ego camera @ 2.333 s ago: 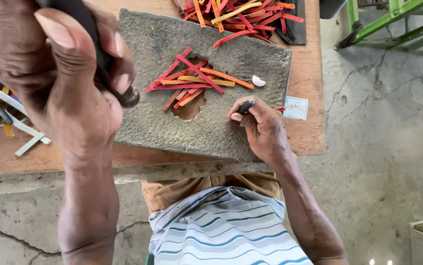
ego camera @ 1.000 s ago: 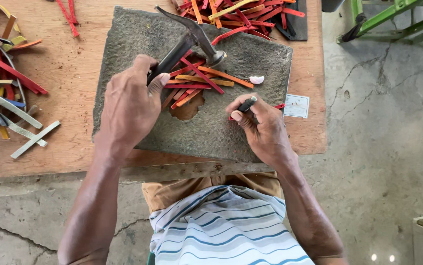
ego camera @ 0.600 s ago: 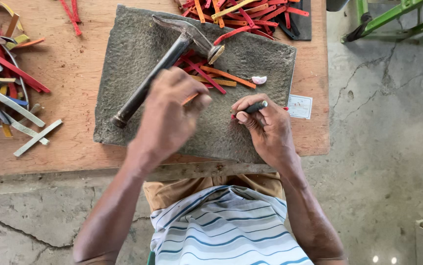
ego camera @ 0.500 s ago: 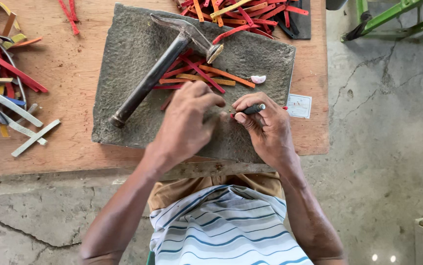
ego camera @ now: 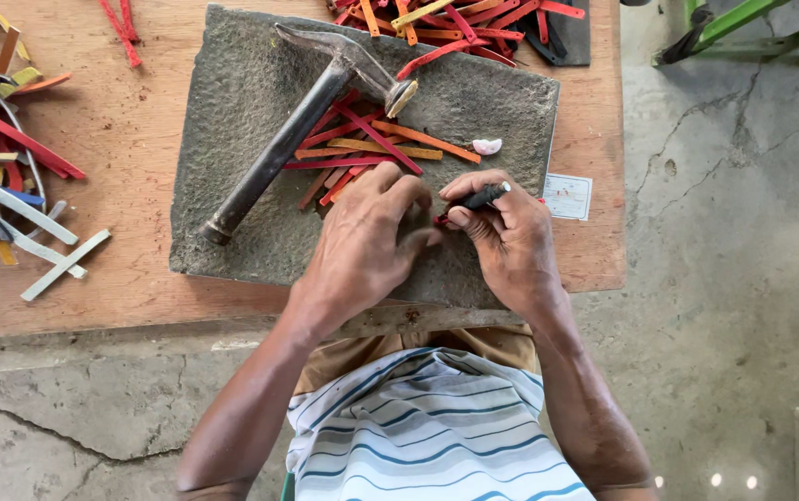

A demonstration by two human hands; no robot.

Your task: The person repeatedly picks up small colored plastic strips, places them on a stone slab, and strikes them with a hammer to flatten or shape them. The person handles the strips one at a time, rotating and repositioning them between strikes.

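A grey stone slab lies on a wooden board. A hammer with a dark handle rests across the slab, nobody holding it. Thin red and orange strips are strewn beside its head. My left hand lies on the slab, its fingers closed near a red strip end between the two hands. My right hand grips a short dark punch-like tool just right of the left fingers. A small pale pink chip sits above my right hand.
More red and orange strips are heaped at the slab's far edge. White, red and mixed strips are scattered on the board's left. A small paper label lies right of the slab. Cracked concrete floor and a green metal frame lie to the right.
My left hand swung the hammer down, laid it on the slab and let go. It then moved right to meet my right hand, which stayed put with the dark tool.
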